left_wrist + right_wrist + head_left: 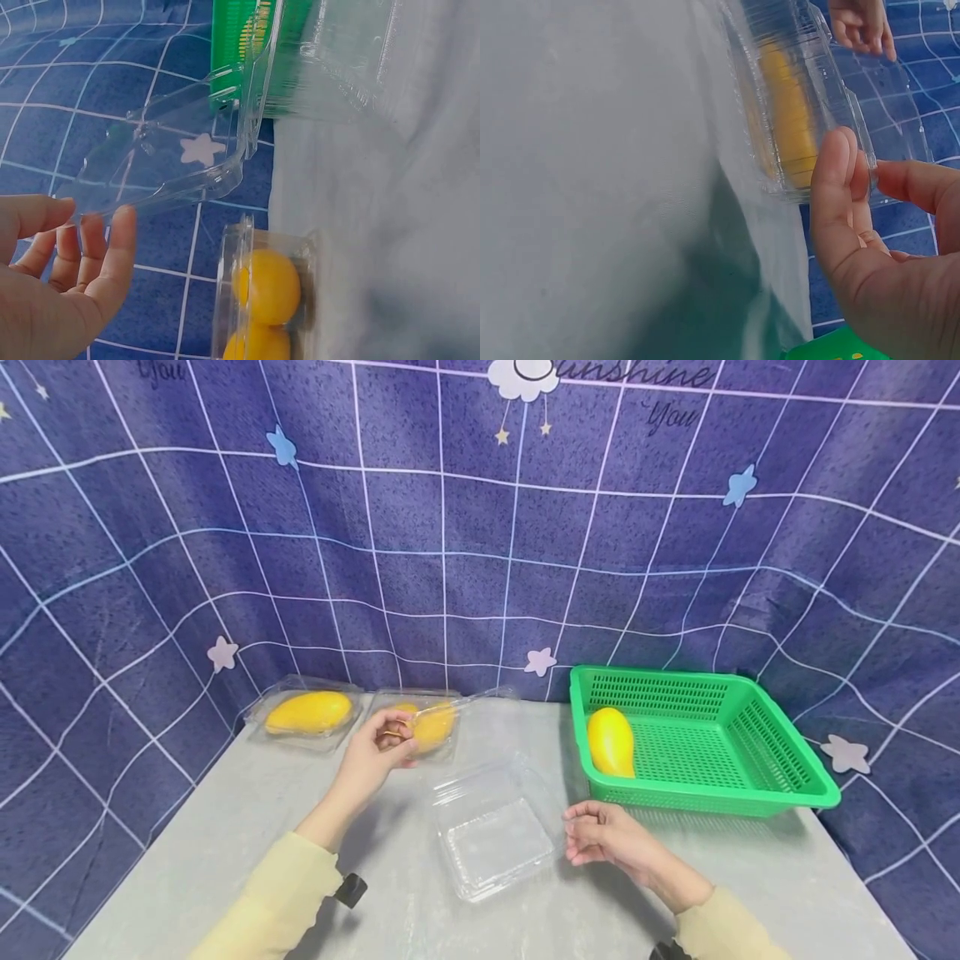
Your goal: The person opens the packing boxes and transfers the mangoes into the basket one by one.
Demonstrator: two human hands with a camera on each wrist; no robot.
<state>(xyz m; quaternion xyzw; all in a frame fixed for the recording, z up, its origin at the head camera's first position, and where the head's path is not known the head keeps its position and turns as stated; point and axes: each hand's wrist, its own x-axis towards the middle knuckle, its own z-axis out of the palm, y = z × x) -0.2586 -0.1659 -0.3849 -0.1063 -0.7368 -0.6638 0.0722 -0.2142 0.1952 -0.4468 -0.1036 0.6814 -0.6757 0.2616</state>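
Note:
A clear plastic clamshell box (498, 839) stands with its lid raised on the grey table, nothing visible inside. My left hand (378, 747) holds the lid's edge between thumb and fingertips; in the left wrist view the transparent lid (161, 161) spreads out from those fingers. On the box's other side, my right hand (611, 839) pinches the rim, as the right wrist view shows with the thumb and fingers (831, 169) on the plastic edge. Behind the left hand, another clear box holds yellow mangoes (435, 727), partly hidden by that hand.
A further clear box with one mango (309, 712) sits at the back left. At the back right stands a green plastic basket (787, 760) with a mango (611, 743) by its left wall. A blue gridded curtain (480, 568) hangs along the table's back edge.

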